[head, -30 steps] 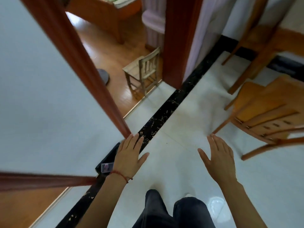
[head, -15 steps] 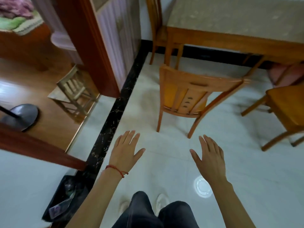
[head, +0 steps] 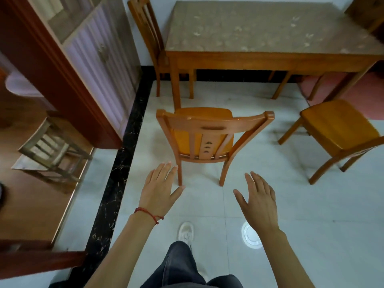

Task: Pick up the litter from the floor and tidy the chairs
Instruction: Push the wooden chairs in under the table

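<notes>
- The person's left hand (head: 159,191) is hovering palm down with fingers straight and spread, its grip holding nothing; its fingertips are lying just beside the rear left leg of the middle chair (head: 209,140), though contact cannot be told.
- The right hand (head: 258,201) is hovering likewise, fingers straight and slightly apart, gripping nothing, a little to the right of that chair's rear right leg.
- The middle chair is standing upright on the white tiled floor (head: 301,215), its back turned toward the person and its seat facing the dining surface (head: 259,30).
- A second chair (head: 340,129) is standing well to the right of the middle chair, angled away from the surface; its backrest is running out of the picture.
- A third chair (head: 149,38) is sitting tucked against the left end of the surface, beyond the middle chair.
- A round white spot (head: 250,235) is showing on the floor nearer than the middle chair, partly behind the right wrist; whether it is litter or a reflection is hard to make out.
- A small pale wooden chair (head: 52,146) is standing left of the middle chair, past a black tile strip (head: 116,183) and a red-brown doorframe (head: 62,80), and it is blurred.
- A white shoe (head: 186,232) and dark trousers (head: 182,267) are showing below the hands.
- A red cord bracelet (head: 148,214) is circling the left wrist.
</notes>
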A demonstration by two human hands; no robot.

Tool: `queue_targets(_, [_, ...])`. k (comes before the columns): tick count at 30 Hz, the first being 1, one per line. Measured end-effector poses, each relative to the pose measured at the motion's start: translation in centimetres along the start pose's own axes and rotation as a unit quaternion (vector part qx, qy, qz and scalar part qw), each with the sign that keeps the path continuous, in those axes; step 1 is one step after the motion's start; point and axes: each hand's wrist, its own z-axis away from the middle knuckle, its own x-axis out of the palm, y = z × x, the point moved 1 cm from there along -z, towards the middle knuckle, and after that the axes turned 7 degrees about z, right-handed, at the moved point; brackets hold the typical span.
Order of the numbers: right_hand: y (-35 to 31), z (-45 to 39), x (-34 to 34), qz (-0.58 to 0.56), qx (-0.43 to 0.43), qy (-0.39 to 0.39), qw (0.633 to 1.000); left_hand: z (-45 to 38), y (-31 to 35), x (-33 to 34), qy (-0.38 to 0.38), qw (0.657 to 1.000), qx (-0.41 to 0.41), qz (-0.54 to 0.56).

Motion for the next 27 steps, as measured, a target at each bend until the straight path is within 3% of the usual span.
queue_targets(4, [-1.2, -4.7, 0.0, -0.002, 0.006, -0.001, 1.0, -4.9, -0.6, -1.1, -0.004, 1.0, 0.009, 0.006])
queue_targets(9, [-1.7, -9.7, -0.9, -0.004, 0.0, 0.062, 0.998, -9.8, -0.8, -2.8, 0.016, 0.999, 0.038, 0.032])
queue_targets(13, [-1.6, -12.5, -1.9, -0.075, 0.078, 0.07, 0.992, -12.5, -0.3, -3.3, 0.068, 0.986, -0.011, 0.152])
queue_targets(16, [-1.6, -15.0, -2.6, -0.237, 0.193, 0.026, 0.952, -14.4, 1.1, -3.9, 0.097, 0.925, -0.145, 0.337])
queue_targets(19, [-1.1, -17.9, -2.6, -0.351, 0.264, -0.011, 0.898, -16.7, 2.2, -3.7, 0.099, 0.871, -0.238, 0.419])
queue_targets(22, [-0.8, -20.4, -2.2, -0.444, 0.287, -0.014, 0.849, -18.9, 3.0, -3.2, 0.108, 0.839, -0.291, 0.447])
queue_targets(27, [-1.2, -22.9, -1.0, -0.474, 0.286, -0.013, 0.833, -20.8, 4.8, -2.4, 0.177, 0.791, -0.317, 0.492])
